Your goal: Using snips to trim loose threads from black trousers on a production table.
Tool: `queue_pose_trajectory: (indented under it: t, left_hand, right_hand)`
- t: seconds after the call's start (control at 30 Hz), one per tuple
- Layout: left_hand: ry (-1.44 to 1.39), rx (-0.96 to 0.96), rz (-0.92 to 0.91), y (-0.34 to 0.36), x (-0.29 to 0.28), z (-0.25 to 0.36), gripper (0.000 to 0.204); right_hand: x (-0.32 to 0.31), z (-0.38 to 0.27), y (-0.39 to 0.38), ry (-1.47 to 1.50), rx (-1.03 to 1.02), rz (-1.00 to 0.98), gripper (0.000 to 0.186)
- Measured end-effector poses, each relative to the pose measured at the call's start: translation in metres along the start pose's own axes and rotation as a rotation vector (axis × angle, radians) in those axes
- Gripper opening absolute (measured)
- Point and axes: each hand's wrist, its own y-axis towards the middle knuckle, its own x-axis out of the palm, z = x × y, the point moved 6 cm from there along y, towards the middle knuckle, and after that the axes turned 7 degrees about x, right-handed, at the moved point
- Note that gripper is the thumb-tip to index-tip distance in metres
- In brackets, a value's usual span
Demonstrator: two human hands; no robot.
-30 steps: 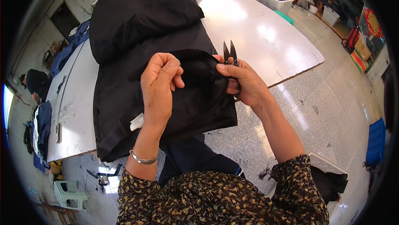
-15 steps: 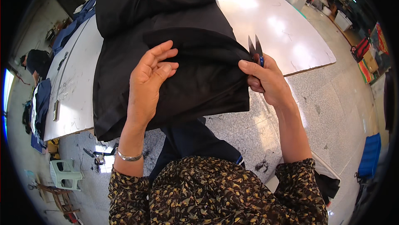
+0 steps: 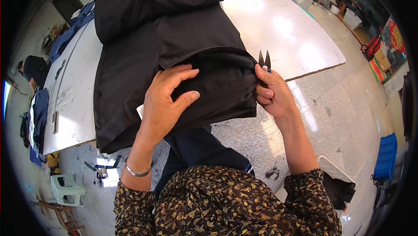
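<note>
A large black cloth piece, perhaps trousers, lies on the white table, folded in layers, its near end hanging over the edge. My right hand pinches the rim of the cloth's opening at its right side. Tucked in that same hand is a pair of thread snips, the two blades pointing away from me and spread apart. My left hand, a bangle at its wrist, rests on the left side of the opening with fingers and thumb apart. By its edge shows a small white patch, too hidden to name.
The white table reaches away to both sides. On its left part lie a small metal bar and blue garments. A pale green stool stands lower left, a white bin lower right. Another person bends at far left.
My left hand has come down and right onto the cloth, spreading its thumb. The cloth's opening now gapes wider. My right hand keeps its hold, and the snips have sunk lower in it.
</note>
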Motion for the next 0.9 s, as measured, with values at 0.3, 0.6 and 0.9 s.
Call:
queue_pose_trajectory:
  t: [0.3,0.6,0.9]
  left_hand:
    - [0.160,0.140,0.017,0.012,0.010,0.023,0.043]
    - [0.052,0.201,0.022,0.047,0.043,0.038,0.017]
    - [-0.412,-0.136,0.098,0.035,0.039,0.010,0.015]
  right_hand:
    - [0.001,0.000,-0.001,-0.016,-0.004,0.020,0.026]
    - [0.003,0.001,0.002,-0.048,-0.017,-0.074,0.020]
    - [0.002,-0.008,-0.002,-0.133,-0.031,-0.106,0.023]
